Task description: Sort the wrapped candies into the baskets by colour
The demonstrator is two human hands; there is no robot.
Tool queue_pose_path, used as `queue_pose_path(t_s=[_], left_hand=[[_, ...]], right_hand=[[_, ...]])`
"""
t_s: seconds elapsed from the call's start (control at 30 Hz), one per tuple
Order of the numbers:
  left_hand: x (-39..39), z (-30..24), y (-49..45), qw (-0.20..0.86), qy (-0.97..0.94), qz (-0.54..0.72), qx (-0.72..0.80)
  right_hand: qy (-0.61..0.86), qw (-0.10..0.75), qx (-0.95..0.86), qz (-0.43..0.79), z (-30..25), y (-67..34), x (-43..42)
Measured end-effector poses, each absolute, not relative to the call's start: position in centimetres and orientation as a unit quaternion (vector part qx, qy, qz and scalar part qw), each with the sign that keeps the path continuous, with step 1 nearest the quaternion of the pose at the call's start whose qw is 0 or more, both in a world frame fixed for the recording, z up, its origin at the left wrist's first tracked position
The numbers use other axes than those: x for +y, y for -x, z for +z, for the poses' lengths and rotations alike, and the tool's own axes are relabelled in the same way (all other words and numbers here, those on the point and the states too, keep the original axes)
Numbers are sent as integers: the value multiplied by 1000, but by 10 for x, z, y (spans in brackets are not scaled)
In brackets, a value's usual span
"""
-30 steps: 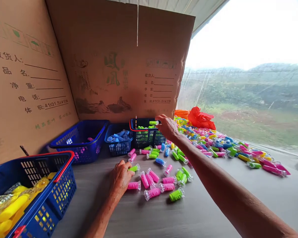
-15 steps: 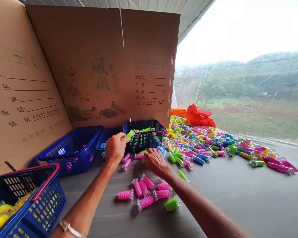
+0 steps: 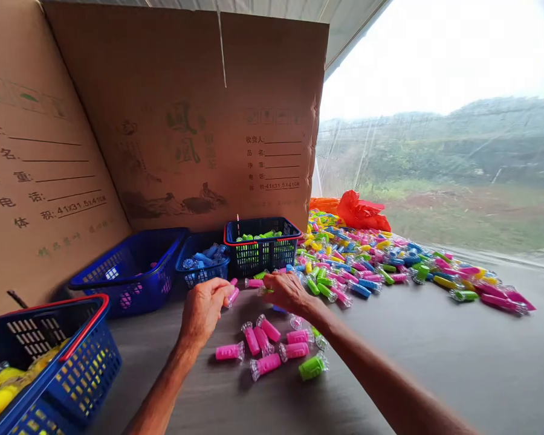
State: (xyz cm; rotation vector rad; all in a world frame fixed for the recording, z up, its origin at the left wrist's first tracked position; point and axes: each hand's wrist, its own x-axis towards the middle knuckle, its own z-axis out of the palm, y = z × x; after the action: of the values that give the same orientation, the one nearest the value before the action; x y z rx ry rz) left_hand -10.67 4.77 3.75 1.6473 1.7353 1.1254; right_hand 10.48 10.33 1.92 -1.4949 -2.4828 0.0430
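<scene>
My left hand point(image 3: 202, 311) is curled at the table's back, with its fingertips around a pink plastic tube point(image 3: 233, 296). My right hand point(image 3: 286, 293) reaches left, its fingers pinching a small tube with a clear ribbed end point(image 3: 265, 290). The two hands nearly meet, just in front of a blue mesh basket holding green tubes point(image 3: 262, 257). Below them lies a loose group of pink tubes point(image 3: 259, 338) and one green tube point(image 3: 312, 367). My right forearm hides part of the group.
Beside the green-tube basket stand a blue basket of blue tubes point(image 3: 202, 272) and a larger blue basket point(image 3: 131, 278) with some pink tubes. A basket of yellow tubes point(image 3: 86, 362) sits front left. A mixed tube heap point(image 3: 367, 272) spreads right. Cardboard point(image 3: 176, 121) stands behind.
My left hand has come back from over the baskets, and the green tube it held is no longer in it. It now sits lower, at a pink tube. My right hand has moved little.
</scene>
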Motion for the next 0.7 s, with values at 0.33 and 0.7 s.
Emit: queue_pose_path(t_s=[0.33,0.7], left_hand=[[33,-4,115,272,-587,368,668],[28,-6,115,222,-598,341,690]], right_hand=[[466,401,-716,329,117,-115,131],[626,265,-725,-107,172,-103,184]])
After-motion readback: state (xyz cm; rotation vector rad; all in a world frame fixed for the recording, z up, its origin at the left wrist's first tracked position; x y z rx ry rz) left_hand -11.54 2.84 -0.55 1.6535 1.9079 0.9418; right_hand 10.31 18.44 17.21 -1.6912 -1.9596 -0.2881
